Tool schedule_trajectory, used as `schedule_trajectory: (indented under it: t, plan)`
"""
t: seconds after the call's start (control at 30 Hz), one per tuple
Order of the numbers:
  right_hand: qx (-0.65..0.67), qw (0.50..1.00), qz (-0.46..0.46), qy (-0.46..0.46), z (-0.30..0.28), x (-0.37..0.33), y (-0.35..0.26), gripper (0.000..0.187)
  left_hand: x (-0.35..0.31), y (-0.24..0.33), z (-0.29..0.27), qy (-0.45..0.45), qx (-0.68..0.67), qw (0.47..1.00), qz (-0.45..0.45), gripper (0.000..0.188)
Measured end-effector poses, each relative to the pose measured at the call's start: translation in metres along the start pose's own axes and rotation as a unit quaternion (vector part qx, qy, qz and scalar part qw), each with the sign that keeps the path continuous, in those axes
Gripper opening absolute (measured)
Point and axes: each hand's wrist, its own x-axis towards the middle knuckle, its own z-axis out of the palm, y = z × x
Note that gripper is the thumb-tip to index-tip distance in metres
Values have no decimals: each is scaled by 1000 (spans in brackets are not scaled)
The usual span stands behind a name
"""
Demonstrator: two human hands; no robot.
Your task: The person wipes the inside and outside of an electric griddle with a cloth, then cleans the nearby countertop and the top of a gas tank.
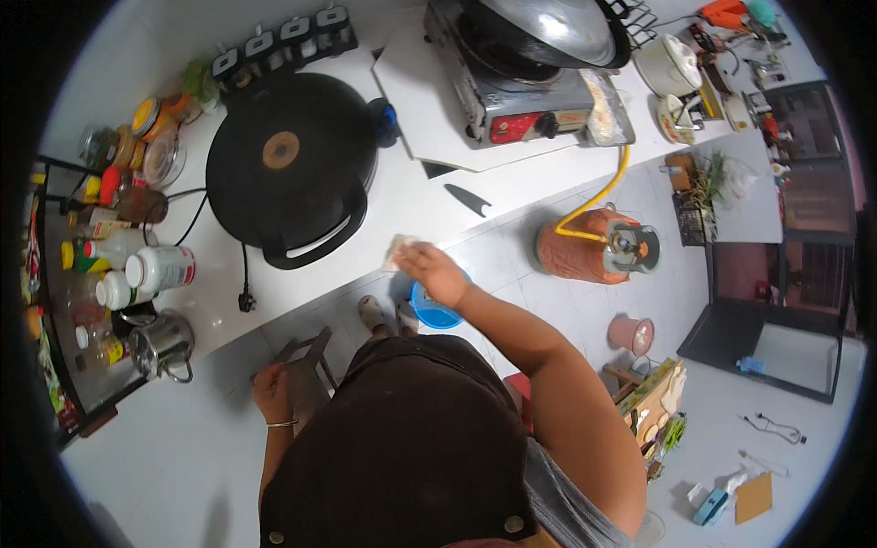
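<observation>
My right hand (434, 272) is closed on a pale cloth (396, 250) at the front edge of the white counter (315, 274). Its fingers press the cloth against the edge, above a blue basin (437, 310) on the floor. My left hand (271, 391) hangs low at my side, away from the counter, with its fingers curled in and nothing visible in them. Left of the cloth stands a round black electric griddle (283, 173) with its lid down and its handle toward me. A dark pointed knife blade (468, 199) lies near the counter edge to the right.
A gas stove (521, 105) carries a lidded wok (557, 36); its yellow hose (614, 187) runs down to a gas cylinder (585, 247). Jars and bottles (160, 268) crowd the left side beside a metal pot (162, 345). A stool (311, 365) stands under the counter.
</observation>
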Motion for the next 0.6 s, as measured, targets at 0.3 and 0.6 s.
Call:
schedule_trajectory:
  t: [0.3, 0.6]
  plan:
    - [-87, 952, 196, 218, -94, -28, 102, 42, 12, 52, 28, -28, 44, 998, -28, 16]
    - [-127, 980, 71, 132, -75, -15, 236, 34, -43, 123, 113, 22, 67, 997, -26, 14]
